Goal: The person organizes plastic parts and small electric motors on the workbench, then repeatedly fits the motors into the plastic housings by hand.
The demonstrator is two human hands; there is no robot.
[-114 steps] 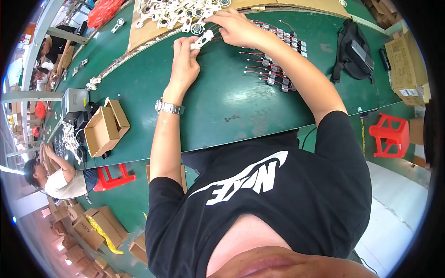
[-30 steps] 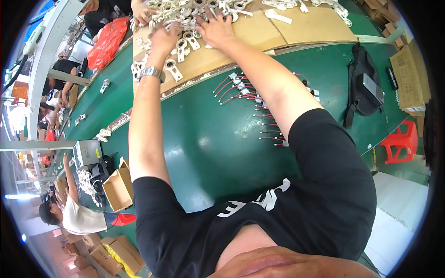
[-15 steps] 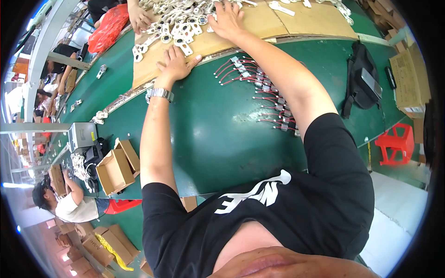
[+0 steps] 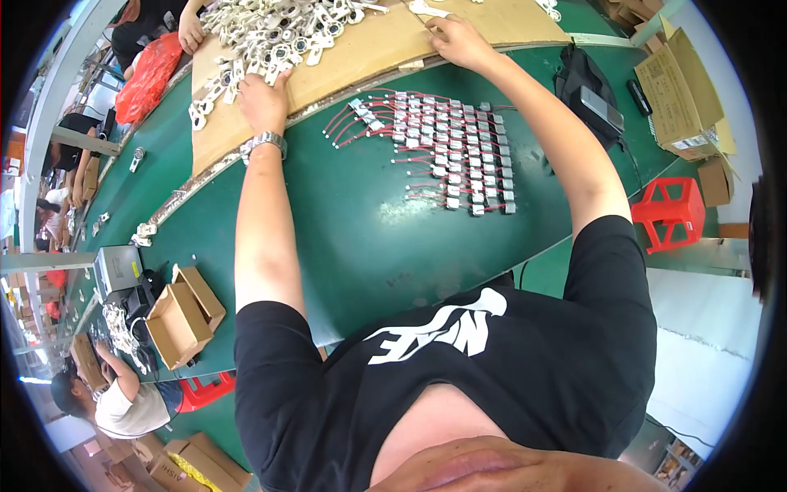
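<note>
Fingers of the left hand (image 4: pixel 264 100) look loose to me, the thumb set apart from the rest, as they rest at the near edge of a heap of white plastic parts (image 4: pixel 283 34). From where I sit, the right hand (image 4: pixel 461 43) is well apart from it, its fingers bent over the brown cardboard sheet (image 4: pixel 373 47); whether they pinch anything, I cannot tell. Just beyond those fingertips I see a single white piece (image 4: pixel 429 10) lying on the same sheet.

The heap sits on the far side of the green table (image 4: pixel 344 238), up on the cardboard, with a few parts strayed toward its left corner. Another person's hand (image 4: pixel 190 33) is at its left side, near a red plastic bag (image 4: pixel 149 80).

Between the forearms I see rows of small grey blocks (image 4: pixel 455 139) with thin red wires — laid close together on the green top. To the right of them lies a black bag (image 4: pixel 579 80), and farther right an open brown carton (image 4: pixel 676 98). A metal watch (image 4: pixel 267 143) circles the left wrist.
</note>
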